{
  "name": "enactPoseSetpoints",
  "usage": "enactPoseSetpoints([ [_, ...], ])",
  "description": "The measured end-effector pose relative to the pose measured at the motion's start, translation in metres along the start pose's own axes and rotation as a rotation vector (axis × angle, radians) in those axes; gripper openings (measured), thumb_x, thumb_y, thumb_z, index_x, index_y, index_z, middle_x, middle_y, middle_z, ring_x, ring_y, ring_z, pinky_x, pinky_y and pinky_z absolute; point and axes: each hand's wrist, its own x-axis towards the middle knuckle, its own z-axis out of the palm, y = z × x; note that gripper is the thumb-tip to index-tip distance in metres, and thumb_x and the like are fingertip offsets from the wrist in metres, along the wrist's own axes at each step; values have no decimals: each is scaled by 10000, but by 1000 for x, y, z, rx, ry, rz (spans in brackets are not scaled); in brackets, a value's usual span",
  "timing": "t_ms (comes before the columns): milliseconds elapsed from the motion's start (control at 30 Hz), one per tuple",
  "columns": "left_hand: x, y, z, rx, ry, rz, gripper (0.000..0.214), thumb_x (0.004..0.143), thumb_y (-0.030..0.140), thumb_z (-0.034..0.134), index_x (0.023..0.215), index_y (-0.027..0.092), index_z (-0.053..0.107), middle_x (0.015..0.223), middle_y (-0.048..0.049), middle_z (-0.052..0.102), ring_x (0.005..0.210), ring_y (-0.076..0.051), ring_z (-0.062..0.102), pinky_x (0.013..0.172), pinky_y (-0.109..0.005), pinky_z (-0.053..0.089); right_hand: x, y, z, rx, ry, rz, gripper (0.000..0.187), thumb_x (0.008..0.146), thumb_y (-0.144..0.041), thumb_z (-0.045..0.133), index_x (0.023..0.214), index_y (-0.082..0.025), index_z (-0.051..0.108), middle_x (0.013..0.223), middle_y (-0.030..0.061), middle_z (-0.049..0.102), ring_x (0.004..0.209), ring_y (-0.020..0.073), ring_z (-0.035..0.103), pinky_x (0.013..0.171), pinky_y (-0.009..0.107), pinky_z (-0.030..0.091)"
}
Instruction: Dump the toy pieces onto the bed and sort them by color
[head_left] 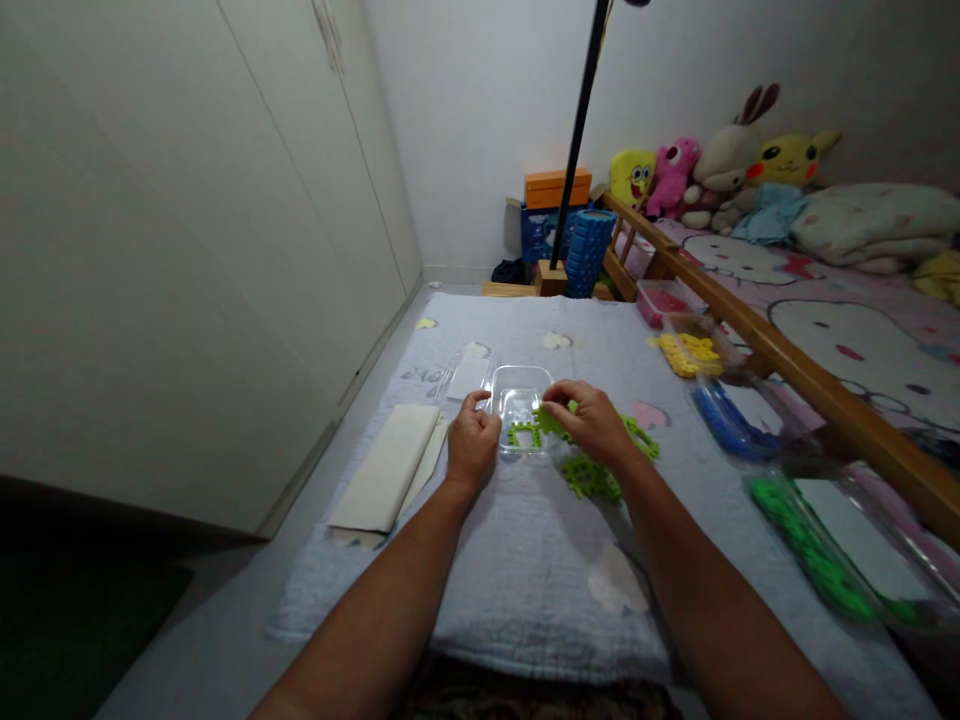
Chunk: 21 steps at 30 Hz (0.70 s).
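My left hand (474, 437) grips the left wall of a clear plastic container (519, 380) on the cloth-covered table. A lime-green square frame piece (524, 435) shows in or beneath the container's near part. Pinched in my right hand (589, 415) is a lime-green notched puzzle piece (551, 420), over the container's right edge. More lime-green pieces (592, 478) lie on the cloth under and beside my right wrist. A clear lid (450, 375) with a white paper rests left of the container.
Folded cream paper (386, 468) lies at left. Along the right edge stand clear boxes of pink, yellow pieces (688, 354), blue pieces (731, 420) and green pieces (810, 545). Beyond them runs a wooden bed rail (720, 310). A black pole (581, 130) rises behind the table.
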Motion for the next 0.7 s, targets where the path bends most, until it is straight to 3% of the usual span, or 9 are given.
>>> enactPoseSetpoints([
  [200,0,-4,0,7,-8,13,371,801,257,526,1153,171,605,514,104,403,504,-128,454,571,-230,333,14,-12,23,-167,-56,-69,79,867,-215,624,851,-215,702,837,35,725,830,196,624,829,342,417],
  [333,0,-3,0,20,-2,17,366,809,254,525,1156,170,607,512,106,410,508,-128,466,589,-232,344,10,-11,36,-449,-186,-19,140,887,-177,612,862,-219,743,836,59,745,879,228,607,881,400,340],
  [433,-1,0,-1,35,-3,17,360,810,246,521,1149,168,611,505,108,405,504,-127,463,594,-234,342,6,-8,40,-587,-204,-53,163,894,-177,620,825,-222,760,923,99,766,989,274,570,901,445,294],
  [567,-1,2,-1,43,-5,17,360,809,238,522,1151,165,609,498,110,400,498,-127,458,590,-237,334,5,-7,39,-589,-242,-123,185,896,-173,627,881,-262,789,1075,82,767,1113,308,520,951,495,265],
  [700,0,1,-1,37,-6,25,360,805,229,519,1146,159,610,503,109,401,497,-126,452,588,-237,336,7,-12,41,-576,-407,-133,294,895,-105,580,935,-288,807,1108,71,768,1155,323,528,1029,573,237],
])
